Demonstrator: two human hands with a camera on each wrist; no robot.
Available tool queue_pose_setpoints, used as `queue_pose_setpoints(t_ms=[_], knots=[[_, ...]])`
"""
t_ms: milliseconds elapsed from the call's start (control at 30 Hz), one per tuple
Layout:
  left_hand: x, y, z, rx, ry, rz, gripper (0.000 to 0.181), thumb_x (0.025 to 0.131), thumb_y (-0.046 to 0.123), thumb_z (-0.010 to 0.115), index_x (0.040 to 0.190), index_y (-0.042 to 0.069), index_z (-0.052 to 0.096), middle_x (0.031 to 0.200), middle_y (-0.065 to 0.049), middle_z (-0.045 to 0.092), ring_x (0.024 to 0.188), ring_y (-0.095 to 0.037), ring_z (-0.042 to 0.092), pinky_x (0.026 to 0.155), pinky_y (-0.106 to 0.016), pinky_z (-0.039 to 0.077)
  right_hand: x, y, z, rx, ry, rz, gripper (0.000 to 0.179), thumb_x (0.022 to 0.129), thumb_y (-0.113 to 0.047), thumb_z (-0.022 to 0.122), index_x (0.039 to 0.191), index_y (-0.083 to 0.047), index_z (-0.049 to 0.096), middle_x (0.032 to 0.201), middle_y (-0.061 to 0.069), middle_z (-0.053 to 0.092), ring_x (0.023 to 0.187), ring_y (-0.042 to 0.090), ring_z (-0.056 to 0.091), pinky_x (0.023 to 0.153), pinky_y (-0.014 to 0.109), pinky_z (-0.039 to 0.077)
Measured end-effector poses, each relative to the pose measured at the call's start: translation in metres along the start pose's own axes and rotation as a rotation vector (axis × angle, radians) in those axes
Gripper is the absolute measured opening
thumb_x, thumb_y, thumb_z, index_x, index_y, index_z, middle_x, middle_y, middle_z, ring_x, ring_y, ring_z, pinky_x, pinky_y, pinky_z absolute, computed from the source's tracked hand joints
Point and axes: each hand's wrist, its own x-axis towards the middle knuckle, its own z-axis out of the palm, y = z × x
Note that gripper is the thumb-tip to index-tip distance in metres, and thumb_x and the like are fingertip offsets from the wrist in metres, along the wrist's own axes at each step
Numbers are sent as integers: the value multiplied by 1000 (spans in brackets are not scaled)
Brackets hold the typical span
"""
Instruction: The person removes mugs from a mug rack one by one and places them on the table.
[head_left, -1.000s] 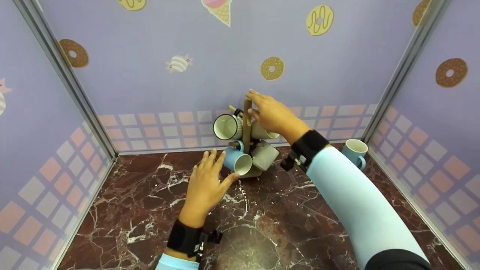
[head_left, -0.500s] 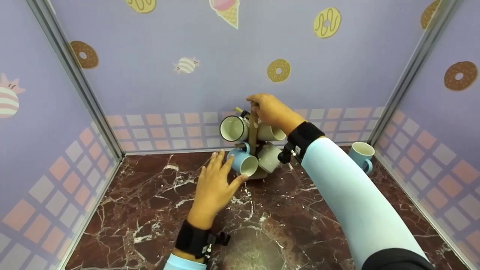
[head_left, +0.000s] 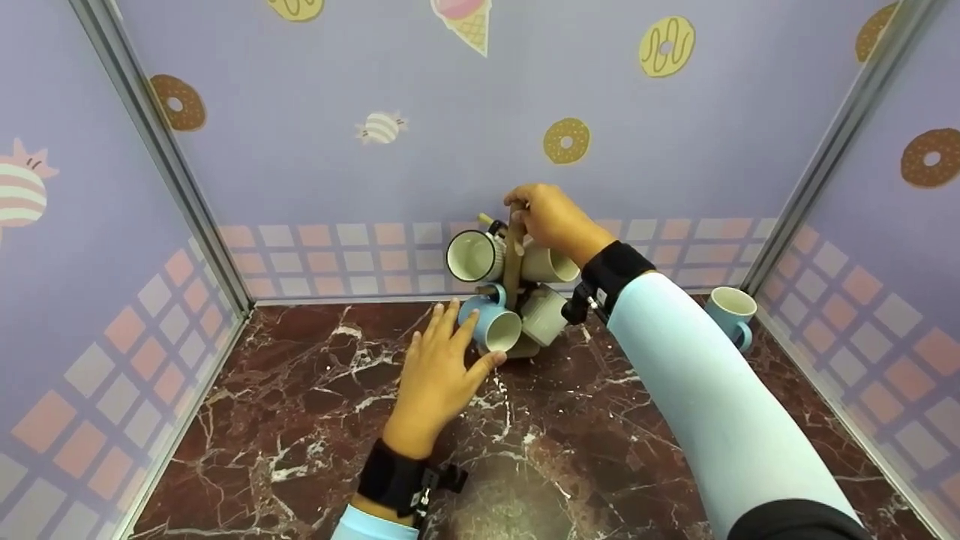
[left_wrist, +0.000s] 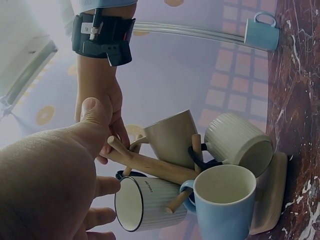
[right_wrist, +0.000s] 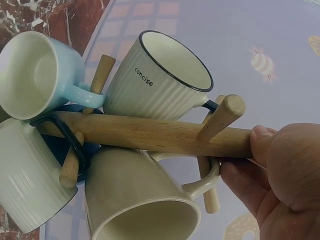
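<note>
A wooden mug tree [right_wrist: 150, 137] stands on the marble surface with several mugs on its pegs. My right hand [head_left: 561, 221] grips the top of its post, thumb and fingers curled round the wood. My left hand [head_left: 437, 375] is spread with fairly straight fingers beside the light blue mug [left_wrist: 225, 217] on a lower peg; contact cannot be told. A ribbed white mug with dark rim [right_wrist: 155, 75] hangs upper left, a beige mug [right_wrist: 145, 195] upper right. Lower right hangs a ribbed white mug with dark handle [right_wrist: 30, 175]. Something dark blue shows behind the post.
Another blue mug [head_left: 729, 311] stands upright on the dark red marble tabletop [head_left: 300, 420], at the right near the side wall. A patterned purple back wall [head_left: 337, 180] rises close behind the tree. Side walls with metal corner rails enclose the space.
My right hand's fingers have curled round the post top, where they were straighter before. The left hand stays beside the light blue mug. The head view has shifted slightly.
</note>
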Motion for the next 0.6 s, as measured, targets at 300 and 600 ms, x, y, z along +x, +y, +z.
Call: queue_pose_setpoints(t_ms=[300, 600], knots=[[-1, -2, 3, -4, -3, -18, 90, 106, 77, 57, 176, 21, 45, 190, -14, 21, 177, -42, 19, 140, -75, 20, 1, -3, 2, -17, 4, 28, 38, 113, 6, 57, 148, 1, 70, 116, 21, 83, 101, 32, 83, 111, 44, 65], [1, -4, 5, 12, 19, -17, 92, 106, 79, 54, 176, 20, 44, 190, -14, 23, 177, -42, 20, 140, -74, 21, 1, -1, 5, -118, 80, -31, 33, 111, 6, 57, 137, 3, 76, 121, 21, 84, 113, 34, 83, 110, 46, 65]])
